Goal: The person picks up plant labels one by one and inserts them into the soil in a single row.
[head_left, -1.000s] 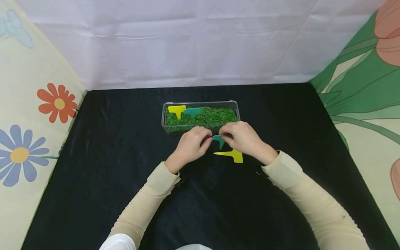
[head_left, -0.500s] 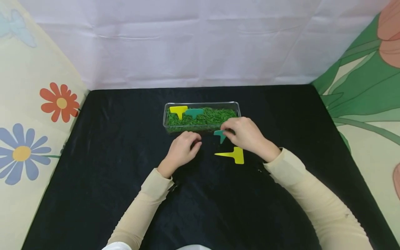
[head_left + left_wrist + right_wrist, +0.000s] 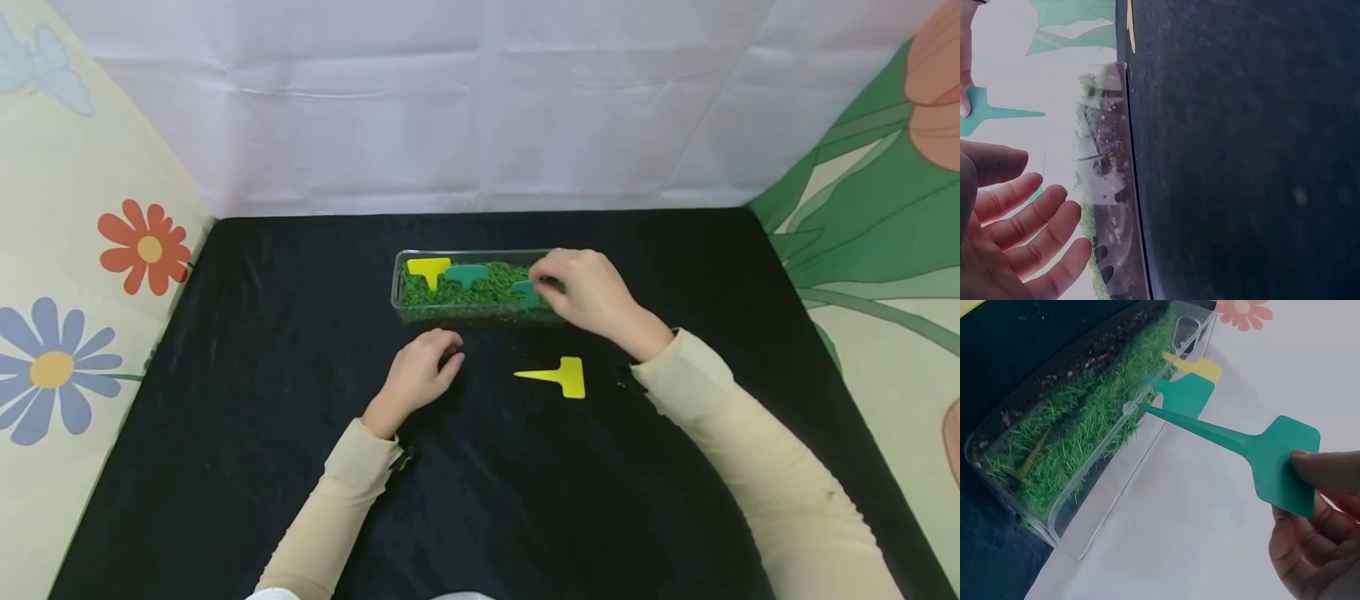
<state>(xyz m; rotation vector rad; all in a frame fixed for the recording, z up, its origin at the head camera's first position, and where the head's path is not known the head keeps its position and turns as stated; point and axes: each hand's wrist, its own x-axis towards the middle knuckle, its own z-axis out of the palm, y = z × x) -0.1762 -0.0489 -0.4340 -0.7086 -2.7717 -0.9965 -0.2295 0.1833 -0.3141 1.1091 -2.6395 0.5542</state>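
Note:
My right hand (image 3: 588,292) pinches a green T-shaped plant label (image 3: 1285,465) by its broad head, thumb on one face. Its pointed stem angles down toward the clear plastic box (image 3: 1094,506) of grass and dark soil; in the right wrist view the tip appears at the box rim. A yellow plant label (image 3: 428,268) and another green plant label (image 3: 467,273) stand upright in the grass (image 3: 495,287) at the box's left. My left hand (image 3: 416,375) holds nothing, its fingers relaxed, in front of the box. Another yellow plant label (image 3: 558,377) lies flat on the black cloth.
Black cloth (image 3: 262,400) covers the table around the box. A white sheet (image 3: 480,100) hangs behind the table's far edge. Flower-printed panels (image 3: 82,333) stand along both sides.
My left hand has let go of the green plant label and drawn back to the left. My right hand has carried that label up and away from me, over the box.

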